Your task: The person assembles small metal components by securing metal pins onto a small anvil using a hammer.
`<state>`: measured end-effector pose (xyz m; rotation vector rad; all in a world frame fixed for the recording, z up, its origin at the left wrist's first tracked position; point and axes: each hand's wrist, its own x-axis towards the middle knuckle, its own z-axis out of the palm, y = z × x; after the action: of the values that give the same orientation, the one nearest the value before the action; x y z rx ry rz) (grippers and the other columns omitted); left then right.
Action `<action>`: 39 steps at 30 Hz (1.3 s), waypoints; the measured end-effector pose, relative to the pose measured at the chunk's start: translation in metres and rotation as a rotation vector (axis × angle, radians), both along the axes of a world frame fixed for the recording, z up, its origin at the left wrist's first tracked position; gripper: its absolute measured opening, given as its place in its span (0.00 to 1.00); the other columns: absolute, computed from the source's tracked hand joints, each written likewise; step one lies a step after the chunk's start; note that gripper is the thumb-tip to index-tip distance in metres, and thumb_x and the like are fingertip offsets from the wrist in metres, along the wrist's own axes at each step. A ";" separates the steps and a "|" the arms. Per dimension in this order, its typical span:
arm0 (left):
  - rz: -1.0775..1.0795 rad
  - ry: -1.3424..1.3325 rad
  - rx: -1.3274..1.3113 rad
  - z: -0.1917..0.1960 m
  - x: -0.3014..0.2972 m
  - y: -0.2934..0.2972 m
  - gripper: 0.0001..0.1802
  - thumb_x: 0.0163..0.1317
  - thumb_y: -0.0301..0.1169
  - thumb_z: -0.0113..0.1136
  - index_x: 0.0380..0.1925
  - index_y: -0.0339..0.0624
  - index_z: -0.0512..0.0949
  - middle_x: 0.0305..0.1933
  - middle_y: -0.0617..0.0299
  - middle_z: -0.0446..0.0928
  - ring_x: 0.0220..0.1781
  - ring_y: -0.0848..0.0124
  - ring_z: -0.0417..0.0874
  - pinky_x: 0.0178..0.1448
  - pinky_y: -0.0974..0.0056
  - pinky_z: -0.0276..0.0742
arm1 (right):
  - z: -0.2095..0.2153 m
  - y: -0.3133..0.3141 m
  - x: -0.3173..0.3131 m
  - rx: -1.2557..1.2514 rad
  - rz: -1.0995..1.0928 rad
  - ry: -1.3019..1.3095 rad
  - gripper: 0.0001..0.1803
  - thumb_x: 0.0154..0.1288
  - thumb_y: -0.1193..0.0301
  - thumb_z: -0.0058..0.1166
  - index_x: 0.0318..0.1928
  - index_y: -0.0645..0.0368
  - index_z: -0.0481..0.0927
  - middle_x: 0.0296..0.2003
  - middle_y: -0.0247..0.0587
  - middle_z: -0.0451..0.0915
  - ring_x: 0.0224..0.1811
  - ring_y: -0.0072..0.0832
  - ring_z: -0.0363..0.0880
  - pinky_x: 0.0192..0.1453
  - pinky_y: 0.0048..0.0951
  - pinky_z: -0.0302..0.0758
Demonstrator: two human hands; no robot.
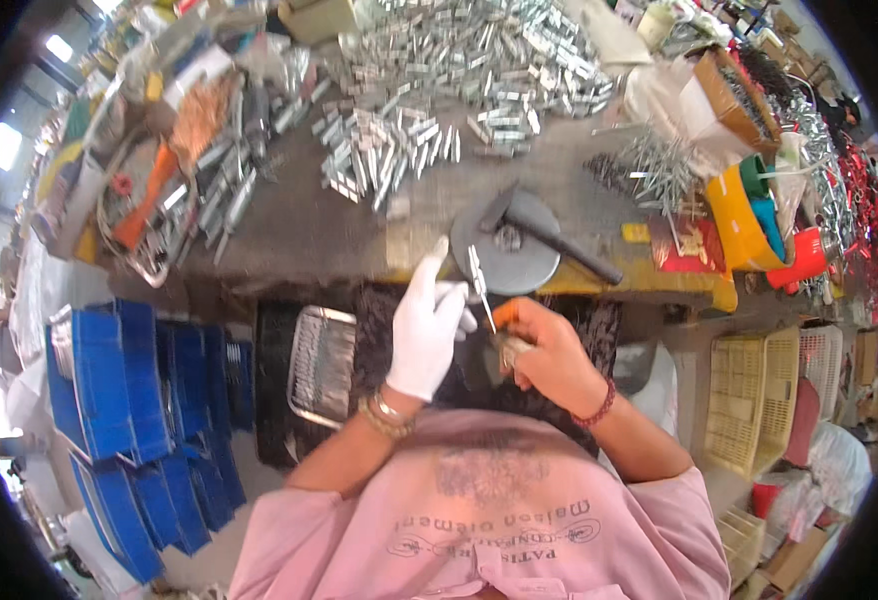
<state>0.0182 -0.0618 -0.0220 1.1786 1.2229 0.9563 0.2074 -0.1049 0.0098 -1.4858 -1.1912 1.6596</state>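
Note:
My left hand (427,330) wears a white glove and pinches the lower part of a thin metal pin (479,283) that stands upright between both hands. My bare right hand (549,350), with a red bead bracelet at the wrist, grips the same small metal piece from the right, and an orange bit shows at its fingertips. Just beyond the hands, a round grey metal disc (506,245) lies on the workbench edge with a dark hammer (549,232) resting across it.
Heaps of small silver metal parts (459,90) cover the workbench. A metal mesh tray (321,365) sits below left of my hands, blue crates (129,400) stack at left, a cream plastic basket (754,400) stands at right, and yellow and red containers (749,225) crowd the bench's right end.

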 end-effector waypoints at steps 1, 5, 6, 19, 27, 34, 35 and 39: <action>-0.012 -0.014 -0.044 0.002 0.001 0.004 0.36 0.81 0.25 0.55 0.87 0.47 0.60 0.42 0.62 0.89 0.31 0.81 0.81 0.35 0.72 0.79 | 0.003 0.002 -0.002 -0.016 -0.007 -0.014 0.18 0.68 0.84 0.51 0.57 0.62 0.80 0.33 0.35 0.85 0.26 0.16 0.76 0.28 0.23 0.74; -0.024 -0.050 -0.083 -0.001 -0.006 0.006 0.36 0.81 0.27 0.56 0.86 0.45 0.61 0.46 0.62 0.91 0.32 0.81 0.82 0.37 0.73 0.80 | 0.000 0.004 -0.009 -0.044 -0.001 -0.029 0.20 0.64 0.85 0.52 0.57 0.63 0.79 0.34 0.36 0.85 0.28 0.17 0.77 0.31 0.25 0.77; -0.014 -0.053 -0.075 0.001 -0.008 0.002 0.36 0.81 0.28 0.57 0.86 0.45 0.61 0.46 0.62 0.91 0.32 0.81 0.82 0.38 0.73 0.80 | -0.001 0.003 -0.013 -0.030 0.008 -0.014 0.20 0.64 0.85 0.53 0.57 0.62 0.79 0.34 0.36 0.85 0.28 0.18 0.77 0.31 0.26 0.77; 0.670 0.234 -0.164 -0.108 -0.176 -0.062 0.35 0.67 0.28 0.71 0.74 0.38 0.75 0.46 0.55 0.89 0.43 0.69 0.88 0.51 0.63 0.83 | -0.010 0.009 -0.016 0.119 0.149 -0.080 0.35 0.75 0.88 0.47 0.80 0.56 0.69 0.53 0.39 0.86 0.39 0.18 0.85 0.43 0.18 0.81; 0.998 0.431 -0.479 -0.282 -0.265 -0.133 0.33 0.67 0.28 0.72 0.72 0.37 0.76 0.56 0.51 0.85 0.44 0.63 0.88 0.50 0.59 0.83 | -0.016 0.012 -0.037 0.006 0.204 -0.049 0.34 0.75 0.89 0.45 0.79 0.56 0.69 0.51 0.40 0.86 0.38 0.18 0.85 0.42 0.19 0.81; 1.066 0.587 -0.540 -0.283 -0.266 -0.108 0.33 0.65 0.38 0.77 0.68 0.40 0.80 0.61 0.45 0.84 0.60 0.46 0.88 0.67 0.48 0.82 | -0.017 0.014 -0.033 0.006 0.210 -0.038 0.35 0.73 0.90 0.44 0.78 0.56 0.70 0.51 0.39 0.87 0.38 0.19 0.86 0.43 0.19 0.81; 1.028 0.708 -0.486 -0.279 -0.263 -0.109 0.32 0.66 0.38 0.77 0.68 0.41 0.81 0.63 0.45 0.84 0.63 0.44 0.87 0.69 0.47 0.81 | -0.016 0.013 -0.031 0.006 0.203 -0.031 0.35 0.73 0.90 0.44 0.78 0.56 0.71 0.51 0.39 0.87 0.39 0.19 0.86 0.43 0.20 0.81; 1.020 0.660 -0.348 -0.272 -0.261 -0.108 0.32 0.67 0.39 0.75 0.68 0.39 0.81 0.63 0.39 0.85 0.64 0.44 0.87 0.71 0.50 0.79 | -0.017 0.009 -0.022 -0.004 0.181 -0.051 0.31 0.76 0.89 0.47 0.75 0.57 0.73 0.50 0.38 0.87 0.40 0.19 0.86 0.44 0.20 0.82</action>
<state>-0.2423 -0.1696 -0.2944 0.5371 2.5330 1.0070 0.1854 -0.0955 -0.0067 -1.4676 -1.3864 1.7511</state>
